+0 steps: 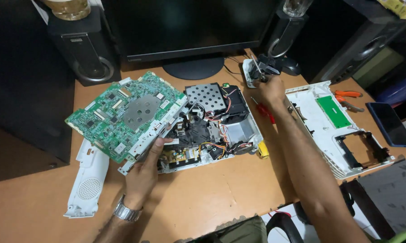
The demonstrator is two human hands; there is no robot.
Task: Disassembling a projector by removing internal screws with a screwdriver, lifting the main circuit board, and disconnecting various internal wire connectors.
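Circuit board (126, 114): green, square, with grey metal plate, tilted near tabletop's left edge, pinched by left hand (144, 173). Right hand (270, 90) closed around screwdriver (258, 67) toward back edge.

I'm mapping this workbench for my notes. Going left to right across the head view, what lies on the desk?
White speaker cover → green circuit board held by the left hand → opened device → right hand → white top cover → dark phone.
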